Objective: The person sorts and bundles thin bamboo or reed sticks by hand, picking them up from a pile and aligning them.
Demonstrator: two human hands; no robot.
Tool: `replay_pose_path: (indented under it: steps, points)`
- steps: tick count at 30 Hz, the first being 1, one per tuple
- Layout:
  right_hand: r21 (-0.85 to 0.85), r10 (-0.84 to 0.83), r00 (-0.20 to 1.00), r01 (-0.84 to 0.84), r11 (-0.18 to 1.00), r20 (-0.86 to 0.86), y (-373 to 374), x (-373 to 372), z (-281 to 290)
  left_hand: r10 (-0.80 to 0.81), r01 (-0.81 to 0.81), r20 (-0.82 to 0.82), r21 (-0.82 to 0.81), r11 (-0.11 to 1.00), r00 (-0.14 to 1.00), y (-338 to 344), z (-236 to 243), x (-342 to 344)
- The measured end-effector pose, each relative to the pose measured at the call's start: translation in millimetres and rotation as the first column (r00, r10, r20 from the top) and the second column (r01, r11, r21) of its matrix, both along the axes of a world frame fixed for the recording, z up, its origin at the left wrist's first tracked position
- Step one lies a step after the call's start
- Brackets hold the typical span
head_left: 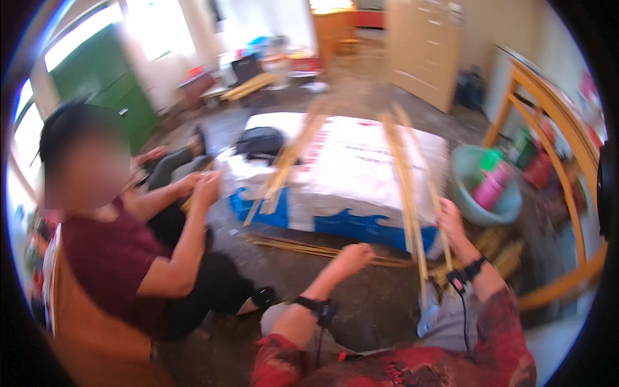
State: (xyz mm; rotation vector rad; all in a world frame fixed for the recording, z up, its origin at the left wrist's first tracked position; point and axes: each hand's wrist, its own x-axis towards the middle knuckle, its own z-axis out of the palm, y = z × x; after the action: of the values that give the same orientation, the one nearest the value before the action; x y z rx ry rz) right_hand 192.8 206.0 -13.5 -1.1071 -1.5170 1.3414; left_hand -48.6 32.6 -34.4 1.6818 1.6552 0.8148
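My right hand (451, 220) is closed round a long, thin, pale-yellow strip (419, 151), which looks like split bamboo. It runs from the far side of the white sack (354, 155) down past my hand toward my knee. My left hand (353, 257) is held lower and nearer the middle, fingers curled in; what it holds, if anything, is too blurred to tell. Close to my right hand, more yellow strips (401, 184) lie over the sack's right part. A second bunch of strips (293, 155) lies across its left part, beside a black bag (259, 140).
On the left, a seated person (122, 251) holds both hands (196, 187) together. Strips (322, 250) lie on the floor before the sack. At right stand a light-blue basin (467, 174) with a pink bottle (491, 184) and a wooden frame (567, 187).
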Motion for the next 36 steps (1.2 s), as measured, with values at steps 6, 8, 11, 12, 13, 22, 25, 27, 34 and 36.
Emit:
replay_pose_path:
  steps: [6, 8, 11, 12, 13, 22, 25, 27, 34, 36]
  points:
    - [-0.051, -0.093, 0.995, 0.091, 0.995, -0.032, 27, 13, -26, -0.071, 0.074, 0.053, -0.051, 0.996, 0.996, 6, 13, 12]
    - [-0.086, -0.084, 0.995, 0.08, 0.993, -0.049, 31, 6, -27, -0.081, 0.083, 0.034, -0.065, 0.994, 0.996, 4, 14, 10]
    - [-0.106, -0.111, 0.989, 0.1, 0.989, -0.102, 36, 7, -29, -0.121, 0.121, -0.006, -0.012, 0.993, 0.993, 10, 2, 17]
    - [-0.079, -0.085, 0.996, 0.084, 0.993, -0.001, 42, 13, -31, -0.082, 0.107, 0.112, -0.24, 0.965, 0.99, 14, 11, 22]
    - [-0.077, -0.075, 0.997, 0.076, 0.994, 0.011, 34, 7, -16, -0.116, 0.123, 0.059, -0.13, 0.984, 0.991, 15, 8, 22]
    - [-0.034, -0.114, 0.994, 0.114, 0.993, -0.001, 60, -13, -30, -0.18, 0.176, 0.008, -0.239, 0.955, 0.984, 17, 24, 33]
    - [0.021, -0.116, 0.991, 0.115, 0.993, 0.065, 72, -25, -39, -0.171, 0.181, 0.065, -0.217, 0.959, 0.983, 11, 18, 35]
    - [0.166, -0.162, 0.982, 0.144, 0.976, 0.101, 93, -29, -64, -0.191, 0.192, 0.021, -0.183, 0.964, 0.981, 14, 16, 34]
    - [0.307, -0.297, 0.91, 0.206, 0.929, 0.289, 121, -53, -87, -0.23, 0.226, 0.002, -0.2, 0.953, 0.973, 11, 23, 34]
    - [0.3, -0.315, 0.865, 0.204, 0.932, 0.391, 122, -54, -88, -0.218, 0.218, 0.022, -0.226, 0.95, 0.976, 12, 26, 36]
